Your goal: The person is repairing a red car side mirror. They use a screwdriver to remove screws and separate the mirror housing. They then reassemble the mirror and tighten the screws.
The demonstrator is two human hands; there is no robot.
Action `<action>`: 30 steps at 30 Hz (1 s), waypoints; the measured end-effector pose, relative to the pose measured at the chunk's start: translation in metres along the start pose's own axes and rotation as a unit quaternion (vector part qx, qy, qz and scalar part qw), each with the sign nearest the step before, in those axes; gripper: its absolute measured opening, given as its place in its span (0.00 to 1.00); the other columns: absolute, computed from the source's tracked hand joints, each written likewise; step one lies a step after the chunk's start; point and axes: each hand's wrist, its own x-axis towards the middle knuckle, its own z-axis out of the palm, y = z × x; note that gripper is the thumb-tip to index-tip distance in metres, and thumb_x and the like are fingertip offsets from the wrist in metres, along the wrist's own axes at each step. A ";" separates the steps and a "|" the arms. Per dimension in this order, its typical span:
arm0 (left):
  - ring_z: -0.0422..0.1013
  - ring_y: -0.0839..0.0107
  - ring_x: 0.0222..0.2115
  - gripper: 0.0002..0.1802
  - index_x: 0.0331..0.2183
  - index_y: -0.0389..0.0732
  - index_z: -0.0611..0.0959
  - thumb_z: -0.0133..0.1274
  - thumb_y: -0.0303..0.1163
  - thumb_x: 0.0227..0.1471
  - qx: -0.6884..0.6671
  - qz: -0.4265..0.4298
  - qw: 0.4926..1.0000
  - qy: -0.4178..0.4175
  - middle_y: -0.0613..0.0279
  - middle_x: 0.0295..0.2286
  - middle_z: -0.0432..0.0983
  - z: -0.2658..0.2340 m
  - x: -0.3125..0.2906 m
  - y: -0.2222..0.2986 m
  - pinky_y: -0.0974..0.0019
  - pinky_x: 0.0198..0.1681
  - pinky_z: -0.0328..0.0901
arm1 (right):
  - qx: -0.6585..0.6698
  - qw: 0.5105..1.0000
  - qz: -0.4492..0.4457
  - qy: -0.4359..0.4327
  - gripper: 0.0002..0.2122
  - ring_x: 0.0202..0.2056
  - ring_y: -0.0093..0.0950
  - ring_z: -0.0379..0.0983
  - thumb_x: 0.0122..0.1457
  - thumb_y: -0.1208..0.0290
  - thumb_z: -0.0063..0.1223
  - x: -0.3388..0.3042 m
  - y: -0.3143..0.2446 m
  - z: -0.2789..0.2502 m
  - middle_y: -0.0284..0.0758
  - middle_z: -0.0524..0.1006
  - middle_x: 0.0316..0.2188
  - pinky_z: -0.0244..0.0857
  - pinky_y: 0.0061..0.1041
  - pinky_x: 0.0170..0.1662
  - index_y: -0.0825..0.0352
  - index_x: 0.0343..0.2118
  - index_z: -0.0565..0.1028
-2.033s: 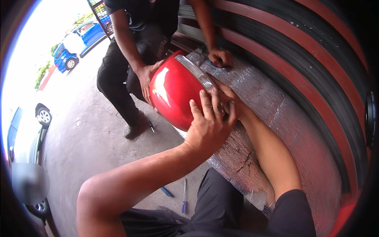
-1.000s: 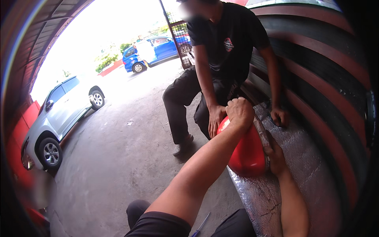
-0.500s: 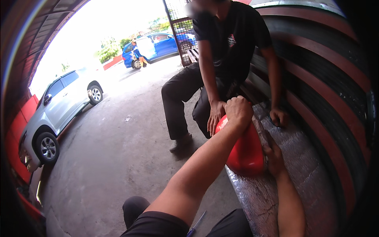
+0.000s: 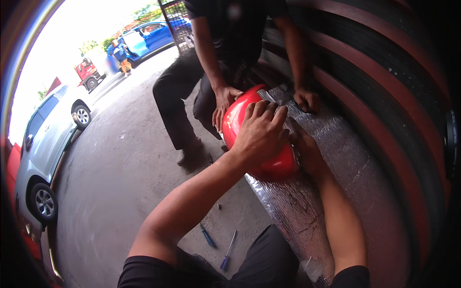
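Observation:
A large, glossy red rounded shell [image 4: 235,113] with a greyish edge stands tilted on a silvery foil-covered bench [image 4: 312,201]. Its exact kind is unclear, though it looks like a vehicle part. My left hand [image 4: 261,132] lies across its upper face, fingers bent over the greyish edge. On the right side my right hand [image 4: 309,151] grips the same edge, its fingertips partly hidden. Opposite me a seated person rests one hand [image 4: 224,105] against the shell's far left side. That person's other hand [image 4: 307,100] leans closed on the foil.
On the concrete floor near my knees lie a teal-handled screwdriver [image 4: 207,235] and a purple-handled screwdriver [image 4: 225,260]. Red and black curved panels [image 4: 384,96] line the right side. A silver car [image 4: 48,129] stands at left; a blue car [image 4: 149,41] and another person [image 4: 120,55] are farther out.
My left hand has shifted from a fist-like hold at the shell's far end to bent fingers over its near upper part. The view has swung right; both screwdrivers now show more fully.

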 end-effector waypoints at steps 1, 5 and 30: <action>0.60 0.44 0.62 0.36 0.59 0.39 0.73 0.62 0.42 0.50 -0.007 0.040 0.999 -0.019 0.46 0.57 0.70 -0.008 -0.011 0.008 0.38 0.67 0.51 | 0.040 0.999 -0.006 -0.007 0.30 0.63 0.31 0.64 0.68 0.62 0.46 0.005 0.012 -0.004 0.45 0.67 0.64 0.57 0.29 0.65 0.73 0.69 0.60; 0.55 0.44 0.66 0.50 0.62 0.42 0.71 0.70 0.43 0.38 0.064 0.123 0.986 -0.095 0.48 0.62 0.64 -0.030 -0.056 0.020 0.33 0.69 0.44 | -0.038 0.998 -0.049 -0.021 0.28 0.60 0.30 0.68 0.69 0.57 0.44 0.011 0.028 0.001 0.44 0.73 0.58 0.60 0.29 0.63 0.71 0.66 0.64; 0.56 0.33 0.65 0.45 0.61 0.32 0.70 0.64 0.36 0.41 0.089 0.123 0.983 -0.101 0.36 0.61 0.64 -0.028 -0.051 0.042 0.31 0.64 0.56 | -0.005 0.997 -0.003 -0.077 0.32 0.56 0.30 0.73 0.63 0.53 0.59 0.013 0.017 -0.026 0.39 0.76 0.56 0.65 0.28 0.60 0.68 0.64 0.69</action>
